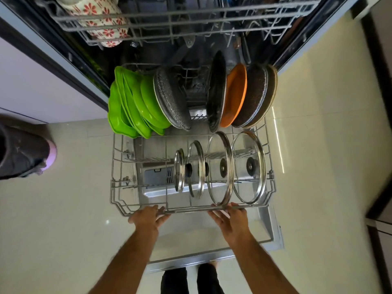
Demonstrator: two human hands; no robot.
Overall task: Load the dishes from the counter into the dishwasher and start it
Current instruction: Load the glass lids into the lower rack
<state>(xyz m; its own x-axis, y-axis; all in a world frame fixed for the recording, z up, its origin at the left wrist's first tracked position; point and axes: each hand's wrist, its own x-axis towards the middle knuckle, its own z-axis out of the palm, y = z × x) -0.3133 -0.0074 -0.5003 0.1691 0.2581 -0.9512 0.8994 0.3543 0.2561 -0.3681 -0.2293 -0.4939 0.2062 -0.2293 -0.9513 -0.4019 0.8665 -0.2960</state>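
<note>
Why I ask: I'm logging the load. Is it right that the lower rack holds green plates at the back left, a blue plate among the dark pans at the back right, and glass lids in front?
Not quite. In the head view the plate among the dark pans is orange, not blue. The green plates at the back left and the glass lids in front of the lower rack are as you say.

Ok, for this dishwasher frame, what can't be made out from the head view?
- Upper rack: cut off by the top edge; only the flowered cups show partly.
- Dishwasher controls: out of view, so whether it has been started is unknown.
- Left hand and right hand: fingertips at the lower rack front rail, blurred; grip or push unclear.
- Counter: not in frame, so any remaining dishes cannot be seen.
- Behind the pans: dark, contents unreadable.
</note>
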